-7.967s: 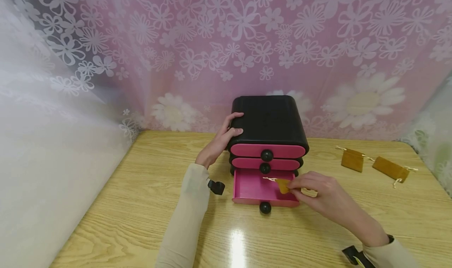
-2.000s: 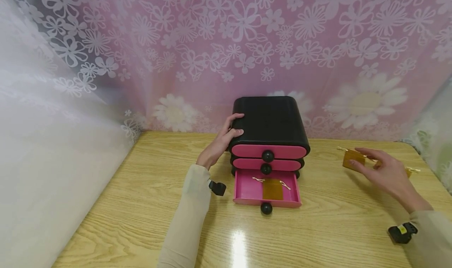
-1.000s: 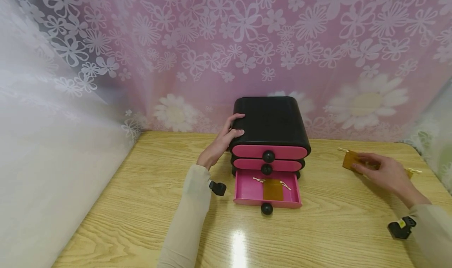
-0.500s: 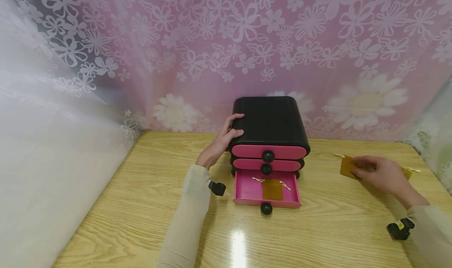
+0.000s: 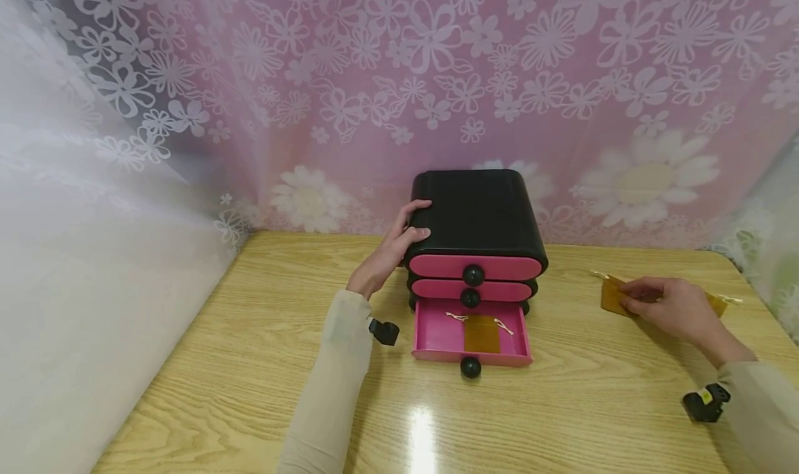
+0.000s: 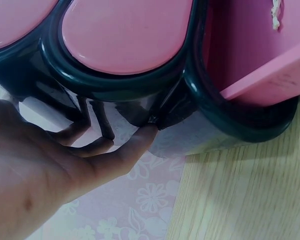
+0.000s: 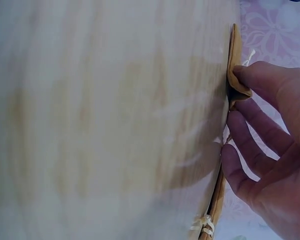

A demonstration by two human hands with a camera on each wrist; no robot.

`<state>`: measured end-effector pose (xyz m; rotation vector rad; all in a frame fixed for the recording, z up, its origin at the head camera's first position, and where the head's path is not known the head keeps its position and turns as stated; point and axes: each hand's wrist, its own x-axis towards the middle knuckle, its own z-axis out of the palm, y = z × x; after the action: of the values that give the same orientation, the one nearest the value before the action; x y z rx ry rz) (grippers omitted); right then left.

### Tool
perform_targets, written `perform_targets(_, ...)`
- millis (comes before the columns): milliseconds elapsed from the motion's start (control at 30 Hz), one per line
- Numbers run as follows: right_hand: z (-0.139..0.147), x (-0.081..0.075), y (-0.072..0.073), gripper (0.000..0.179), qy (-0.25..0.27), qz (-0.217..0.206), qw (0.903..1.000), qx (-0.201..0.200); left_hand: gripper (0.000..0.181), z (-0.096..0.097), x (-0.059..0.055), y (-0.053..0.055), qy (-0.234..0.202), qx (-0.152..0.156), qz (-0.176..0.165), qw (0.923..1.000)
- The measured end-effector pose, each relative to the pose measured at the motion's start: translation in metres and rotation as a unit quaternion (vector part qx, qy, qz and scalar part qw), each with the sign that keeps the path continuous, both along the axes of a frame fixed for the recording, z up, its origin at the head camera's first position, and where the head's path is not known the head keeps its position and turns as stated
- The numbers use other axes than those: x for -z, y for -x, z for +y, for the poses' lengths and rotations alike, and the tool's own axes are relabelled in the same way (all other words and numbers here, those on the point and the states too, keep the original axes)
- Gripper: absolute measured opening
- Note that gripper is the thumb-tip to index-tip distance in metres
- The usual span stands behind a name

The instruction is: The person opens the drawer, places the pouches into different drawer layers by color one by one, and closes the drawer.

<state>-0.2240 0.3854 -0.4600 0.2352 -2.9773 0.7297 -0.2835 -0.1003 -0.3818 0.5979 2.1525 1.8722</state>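
Note:
My left hand (image 5: 387, 252) rests against the left side of a small black drawer cabinet (image 5: 477, 210), with two digits over its top edge. Its other fingers touch the glossy side wall in the left wrist view. The cabinet's bottom pink drawer (image 5: 437, 328) stands pulled out, and a mustard-brown drawstring pouch (image 5: 482, 334) lies flat inside. At the right, my right hand (image 5: 677, 311) pinches a second drawstring pouch (image 5: 614, 297) at its near edge. In the right wrist view that pouch (image 7: 234, 60) bends up under the thumb. A third pouch (image 5: 718, 304) is mostly hidden behind my right hand.
Two pink drawers with black knobs (image 5: 474, 275) are closed above the pulled-out one. The wooden table (image 5: 262, 363) extends on both sides of the cabinet. A flowered pink curtain (image 5: 349, 99) hangs behind, and a pale sheet (image 5: 93, 286) borders the left.
Eight seconds ago my right hand held a pouch over the drawer; that pouch now lies inside. The right hand has moved to the right and taken hold of another pouch. The left hand has stayed.

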Motion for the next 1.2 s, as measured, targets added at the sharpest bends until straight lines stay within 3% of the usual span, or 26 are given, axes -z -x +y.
perform_targets(533,-0.003,-0.004,-0.001,0.024,0.013,-0.019,0.9997,0.008,0.052,0.0,-0.001,0.001,0.0,0.002,0.002,1.0)
perform_targets(1200,-0.012,-0.008,-0.014,0.016,0.014,0.045,0.9989,0.001,0.053,-0.001,0.001,0.001,0.002,0.001,0.001,1.0)
